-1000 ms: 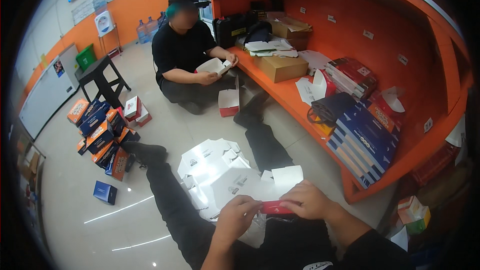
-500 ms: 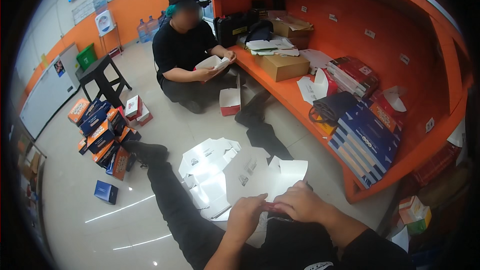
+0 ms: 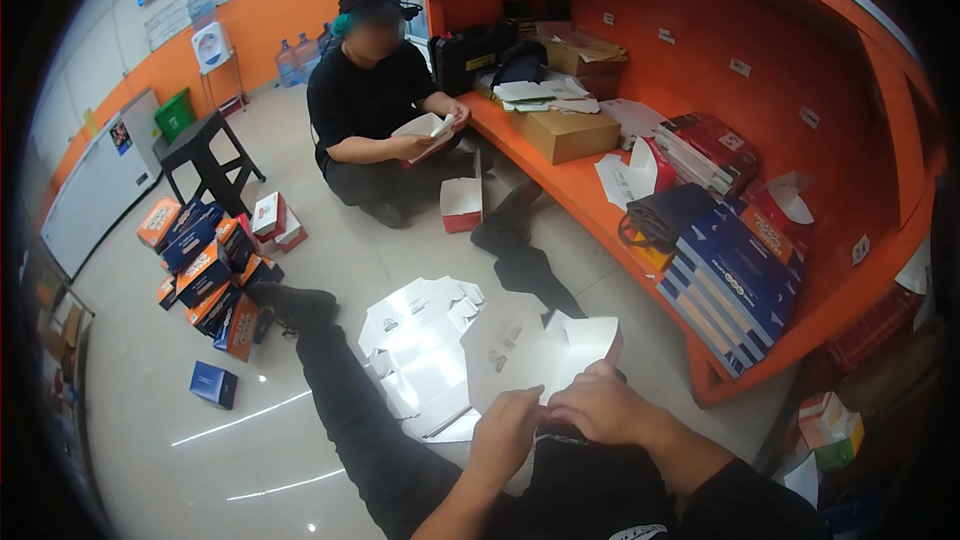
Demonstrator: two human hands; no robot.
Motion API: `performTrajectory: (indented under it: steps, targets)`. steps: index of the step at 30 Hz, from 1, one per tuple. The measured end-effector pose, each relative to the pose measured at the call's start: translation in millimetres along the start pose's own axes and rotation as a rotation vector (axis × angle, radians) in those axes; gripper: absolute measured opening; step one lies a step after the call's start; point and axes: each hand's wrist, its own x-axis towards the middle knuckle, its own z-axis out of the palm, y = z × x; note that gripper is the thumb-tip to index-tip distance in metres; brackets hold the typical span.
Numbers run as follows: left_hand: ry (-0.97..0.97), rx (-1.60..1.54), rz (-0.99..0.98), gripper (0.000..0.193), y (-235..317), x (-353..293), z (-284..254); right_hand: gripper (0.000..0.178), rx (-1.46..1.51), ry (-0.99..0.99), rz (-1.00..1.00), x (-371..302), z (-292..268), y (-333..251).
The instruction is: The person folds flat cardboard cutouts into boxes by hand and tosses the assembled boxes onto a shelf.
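A partly folded cardboard box, white inside and red outside, rests against my lap with one far corner standing up. My left hand pinches its near edge. Close beside it, my right hand grips the same edge, thumbs almost meeting; the folded part between them is mostly hidden by the fingers. Under and left of this box lie flat white box blanks on the floor, between my legs. Across from me a seated person holds another half-made white box in both hands.
Left of my foot stands a pile of orange and blue boxes, with a small blue box nearer. A red-and-white box sits before the person. The orange shelf at right bears stacked blue blanks. A black stool stands behind.
The box in my hands has shifted slightly right, and its raised corner shows more red side. My left hand has moved a little right, toward my right. The other person's box has tilted slightly.
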Motion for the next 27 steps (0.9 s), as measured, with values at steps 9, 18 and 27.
performTrajectory:
  steps: [9, 18, 27]
  targets:
    - [0.028, -0.014, 0.066, 0.051, 11, 1, 4, 0.015, 0.031, 0.087, 0.044, 6, -7, -5]
    - [0.176, 0.116, 0.037, 0.035, 4, 8, -4, 0.032, 0.052, 0.077, 0.165, 9, -15, -13]
    - [0.152, 0.103, 0.033, 0.019, -5, 6, -6, 0.031, 0.013, 0.048, 0.066, 13, -12, -20]
